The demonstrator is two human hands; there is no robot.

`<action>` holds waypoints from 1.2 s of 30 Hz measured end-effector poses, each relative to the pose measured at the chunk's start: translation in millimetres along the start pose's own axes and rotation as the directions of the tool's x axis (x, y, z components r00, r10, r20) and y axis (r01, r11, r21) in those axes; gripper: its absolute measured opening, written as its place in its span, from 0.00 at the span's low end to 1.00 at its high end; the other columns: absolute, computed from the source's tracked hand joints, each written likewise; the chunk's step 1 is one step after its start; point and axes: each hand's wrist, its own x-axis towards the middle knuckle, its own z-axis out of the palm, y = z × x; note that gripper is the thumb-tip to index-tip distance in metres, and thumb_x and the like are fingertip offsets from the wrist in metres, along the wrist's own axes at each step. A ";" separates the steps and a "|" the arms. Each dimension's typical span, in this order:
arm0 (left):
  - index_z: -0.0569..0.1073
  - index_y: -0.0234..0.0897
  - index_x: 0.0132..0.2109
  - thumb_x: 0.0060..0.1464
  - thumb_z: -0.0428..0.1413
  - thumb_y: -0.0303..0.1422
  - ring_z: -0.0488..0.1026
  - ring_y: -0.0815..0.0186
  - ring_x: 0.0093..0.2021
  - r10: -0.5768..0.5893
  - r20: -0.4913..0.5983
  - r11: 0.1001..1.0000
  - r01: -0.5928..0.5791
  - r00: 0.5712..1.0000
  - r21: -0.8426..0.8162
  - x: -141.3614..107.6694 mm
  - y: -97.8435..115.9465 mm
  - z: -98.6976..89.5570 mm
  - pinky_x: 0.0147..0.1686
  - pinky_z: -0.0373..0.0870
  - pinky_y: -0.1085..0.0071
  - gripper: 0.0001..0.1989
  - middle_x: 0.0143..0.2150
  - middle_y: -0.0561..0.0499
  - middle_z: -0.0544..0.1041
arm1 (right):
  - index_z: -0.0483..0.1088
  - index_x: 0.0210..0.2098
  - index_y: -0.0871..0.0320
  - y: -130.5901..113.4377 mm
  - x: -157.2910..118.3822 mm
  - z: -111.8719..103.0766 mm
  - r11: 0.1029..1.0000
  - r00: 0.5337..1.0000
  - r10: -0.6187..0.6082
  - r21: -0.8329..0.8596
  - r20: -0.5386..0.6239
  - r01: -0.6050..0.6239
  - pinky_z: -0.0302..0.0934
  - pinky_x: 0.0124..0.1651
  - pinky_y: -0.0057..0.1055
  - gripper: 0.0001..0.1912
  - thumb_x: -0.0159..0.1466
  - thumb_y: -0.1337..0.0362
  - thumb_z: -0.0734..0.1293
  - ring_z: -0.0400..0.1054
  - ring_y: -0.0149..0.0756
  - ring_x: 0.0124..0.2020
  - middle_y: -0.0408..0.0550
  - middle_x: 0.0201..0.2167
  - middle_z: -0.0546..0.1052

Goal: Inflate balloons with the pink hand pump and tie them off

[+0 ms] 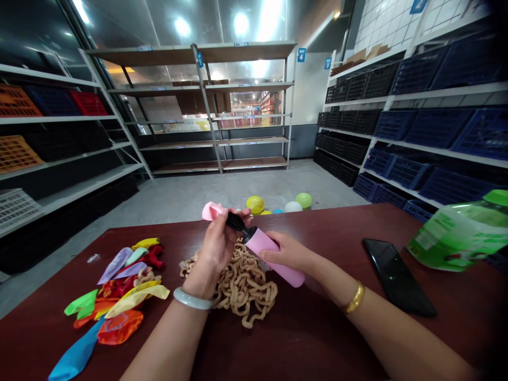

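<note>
My right hand (288, 253) grips the pink body of a small hand pump (273, 256), held tilted above the dark red table (317, 338). My left hand (219, 241) pinches a limp pink balloon (212, 210) onto the pump's black nozzle (237, 222). Under both hands lies a heap of tan looped cord or rubber bands (244, 288). A pile of flat, uninflated balloons (119, 291) in several colours lies to the left of my left forearm.
A black phone (397, 278) lies on the table at the right. A green plastic bottle (460, 233) sits at the right edge. Inflated balloons (278, 203) rest on the floor beyond the table. Shelving with crates lines both sides.
</note>
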 end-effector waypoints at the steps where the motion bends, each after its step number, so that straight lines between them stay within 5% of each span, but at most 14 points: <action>1: 0.74 0.33 0.41 0.59 0.58 0.39 0.76 0.52 0.52 -0.004 -0.008 1.000 0.004 1.000 -0.002 -0.1 0.8 0.2 0.54 0.71 0.53 0.12 0.46 0.38 0.80 | 0.72 0.48 0.59 0.3 0.2 0.5 1.000 1.000 0.003 -0.015 -0.005 -0.003 0.59 0.36 0.30 0.21 0.60 0.55 0.70 0.70 0.38 0.37 0.47 0.40 0.78; 5: 0.75 0.33 0.44 0.57 0.59 0.33 0.76 0.53 0.52 -0.019 -0.071 0.998 0.014 0.997 -0.067 1.0 4.2 -0.8 0.54 0.70 0.54 0.09 0.50 0.38 0.79 | 0.71 0.49 0.58 1.7 0.8 3.4 0.987 0.999 0.017 -0.158 -0.050 -0.025 0.58 0.37 0.31 0.24 0.59 0.51 0.70 0.71 0.40 0.38 0.49 0.41 0.79; 9: 0.73 0.35 0.35 0.57 0.59 0.32 0.77 0.57 0.43 -0.058 -0.058 0.982 0.047 0.997 -0.184 1.5 3.5 -0.3 0.49 0.73 0.56 0.05 0.40 0.43 0.79 | 0.71 0.51 0.57 -1.5 -0.7 6.1 0.964 0.998 0.026 -0.263 -0.060 -0.041 0.58 0.38 0.32 0.25 0.60 0.48 0.69 0.72 0.44 0.41 0.51 0.43 0.79; 13: 0.70 0.36 0.34 0.58 0.60 0.34 0.71 0.67 0.32 0.044 -0.002 0.975 -0.044 0.999 -0.216 0.1 0.2 4.9 0.35 0.73 0.68 0.07 0.31 0.51 0.71 | 0.70 0.52 0.57 -8.5 -4.3 7.5 0.944 0.997 0.039 -0.325 -0.061 -0.056 0.57 0.37 0.32 0.26 0.61 0.48 0.68 0.73 0.46 0.42 0.52 0.44 0.79; 17: 0.68 0.36 0.34 0.58 0.60 0.32 0.68 0.68 0.31 0.121 -0.017 0.971 -0.122 0.992 -0.204 2.4 2.6 3.9 0.32 0.70 0.70 0.08 0.31 0.51 0.67 | 0.63 0.60 0.54 -13.5 -7.9 9.3 0.935 0.998 0.008 -0.354 -0.061 -0.029 0.59 0.42 0.33 0.31 0.62 0.48 0.67 0.72 0.47 0.47 0.52 0.50 0.77; 22: 0.66 0.36 0.33 0.60 0.55 0.29 0.66 0.68 0.29 0.202 -0.119 0.950 -0.224 0.972 -0.217 14.6 26.4 -20.9 0.30 0.68 0.71 0.07 0.30 0.53 0.65 | 0.63 0.60 0.55 -13.3 -6.5 11.1 0.862 0.997 0.004 -0.505 -0.072 -0.040 0.61 0.43 0.37 0.33 0.62 0.44 0.66 0.73 0.50 0.46 0.54 0.50 0.78; 28: 0.65 0.36 0.32 0.62 0.51 0.27 0.65 0.70 0.27 0.277 -0.254 0.919 -0.332 0.927 -0.212 25.2 57.3 -49.2 0.27 0.65 0.74 0.08 0.27 0.54 0.64 | 0.65 0.60 0.48 -3.6 -1.3 -5.3 0.890 0.999 0.033 -0.453 -0.031 -0.043 0.62 0.45 0.36 0.31 0.61 0.45 0.67 0.72 0.47 0.49 0.48 0.53 0.77; 36: 0.66 0.37 0.33 0.57 0.59 0.28 0.67 0.68 0.31 0.287 -0.204 0.931 -0.323 0.936 -0.170 5.1 0.3 4.6 0.33 0.68 0.70 0.08 0.30 0.53 0.66 | 0.65 0.47 0.56 -3.0 -1.3 -1.6 0.714 0.980 0.026 -0.682 -0.197 -0.157 0.60 0.38 0.34 0.20 0.60 0.52 0.67 0.74 0.47 0.42 0.51 0.42 0.79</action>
